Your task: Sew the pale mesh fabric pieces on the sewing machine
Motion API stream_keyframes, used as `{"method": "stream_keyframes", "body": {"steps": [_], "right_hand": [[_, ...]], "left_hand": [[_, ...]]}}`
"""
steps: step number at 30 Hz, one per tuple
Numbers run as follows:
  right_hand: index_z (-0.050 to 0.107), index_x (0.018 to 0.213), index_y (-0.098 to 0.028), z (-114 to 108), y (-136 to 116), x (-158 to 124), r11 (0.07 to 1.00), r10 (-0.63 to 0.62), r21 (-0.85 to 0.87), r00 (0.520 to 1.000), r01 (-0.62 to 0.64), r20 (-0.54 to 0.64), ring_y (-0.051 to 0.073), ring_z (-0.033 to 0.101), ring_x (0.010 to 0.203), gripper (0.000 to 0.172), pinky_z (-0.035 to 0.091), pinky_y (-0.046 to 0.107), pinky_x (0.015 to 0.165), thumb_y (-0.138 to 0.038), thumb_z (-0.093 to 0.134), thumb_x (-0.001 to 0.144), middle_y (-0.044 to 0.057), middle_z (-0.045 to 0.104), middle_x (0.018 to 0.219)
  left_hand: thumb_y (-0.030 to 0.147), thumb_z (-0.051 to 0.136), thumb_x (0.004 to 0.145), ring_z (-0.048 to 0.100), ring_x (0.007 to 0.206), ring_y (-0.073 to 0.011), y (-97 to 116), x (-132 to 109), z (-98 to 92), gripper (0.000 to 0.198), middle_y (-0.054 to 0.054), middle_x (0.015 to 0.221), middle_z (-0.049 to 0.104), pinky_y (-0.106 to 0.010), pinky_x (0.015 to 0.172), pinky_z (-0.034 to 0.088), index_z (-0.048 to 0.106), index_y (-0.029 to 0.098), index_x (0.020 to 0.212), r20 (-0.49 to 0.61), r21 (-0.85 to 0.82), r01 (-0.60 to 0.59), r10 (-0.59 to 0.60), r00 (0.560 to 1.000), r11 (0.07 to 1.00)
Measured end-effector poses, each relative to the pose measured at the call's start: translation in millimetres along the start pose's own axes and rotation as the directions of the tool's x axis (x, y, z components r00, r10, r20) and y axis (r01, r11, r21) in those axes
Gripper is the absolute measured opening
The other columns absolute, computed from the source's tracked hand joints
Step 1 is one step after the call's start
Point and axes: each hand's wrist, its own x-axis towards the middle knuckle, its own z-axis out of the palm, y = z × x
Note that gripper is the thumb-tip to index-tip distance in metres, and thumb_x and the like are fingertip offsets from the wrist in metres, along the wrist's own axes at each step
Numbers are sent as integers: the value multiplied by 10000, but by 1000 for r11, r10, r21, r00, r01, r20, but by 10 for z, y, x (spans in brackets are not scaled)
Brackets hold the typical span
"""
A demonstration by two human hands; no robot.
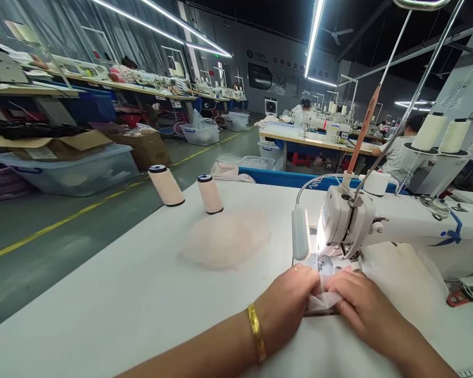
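Observation:
A white sewing machine (341,220) stands at the right of a white table, its lamp lighting the needle area. Just in front of the presser foot, my left hand (289,294) is closed on a piece of thin, sheer white fabric (324,300). My right hand (362,299) grips the same fabric from the other side, thumb and fingers pinched together. The fabric is bunched between the two hands; its far end near the needle is partly hidden by my fingers. Left of the machine, a flat, sheer pale piece of fabric (226,240) lies on the table.
Two pale pink thread cones (166,186) stand at the table's far left edge. A grey lamp (300,233) hangs left of the machine head. More pale fabric (402,268) lies under the machine arm. Red-handled snips (458,299) lie far right. Other people sit at machines beyond.

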Motion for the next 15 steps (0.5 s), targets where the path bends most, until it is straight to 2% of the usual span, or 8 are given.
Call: {"method": "stream_keyframes", "body": {"steps": [3, 6, 11, 15], "right_hand": [[615, 997, -257, 44, 0, 32, 997, 59, 55, 985, -51, -162, 233, 622, 868, 230, 507, 359, 779, -190, 404, 1059, 24, 703, 937], [640, 974, -252, 72, -24, 58, 992, 123, 75, 951, -106, -285, 224, 629, 773, 255, 503, 332, 707, -248, 402, 1066, 26, 701, 850], [691, 988, -245, 123, -33, 84, 985, 164, 104, 914, -135, -370, 205, 589, 624, 340, 498, 306, 635, -351, 386, 1092, 10, 645, 700], [697, 950, -234, 138, -27, 83, 986, 167, 85, 902, -145, -399, 195, 573, 591, 380, 488, 293, 610, -393, 385, 1097, 4, 614, 659]], "left_hand": [[29, 443, 747, 566, 741, -187, -12, 105, 33, 238, -2, 822, 614, -281, 655, 458, 497, 228, 866, -11, -86, 122, -123, 992, 989], [54, 489, 698, 592, 757, -203, -39, 176, 33, 280, -3, 824, 640, -294, 668, 476, 558, 222, 911, -1, -77, 182, -183, 983, 980], [58, 549, 718, 599, 692, -178, -71, 218, 31, 196, 2, 744, 615, -272, 636, 464, 665, 206, 775, -13, -143, 147, -151, 988, 979], [75, 629, 751, 545, 617, -133, -46, 239, 9, 178, 21, 686, 560, -239, 579, 418, 608, 185, 613, -14, -187, 135, -140, 990, 973]]}}
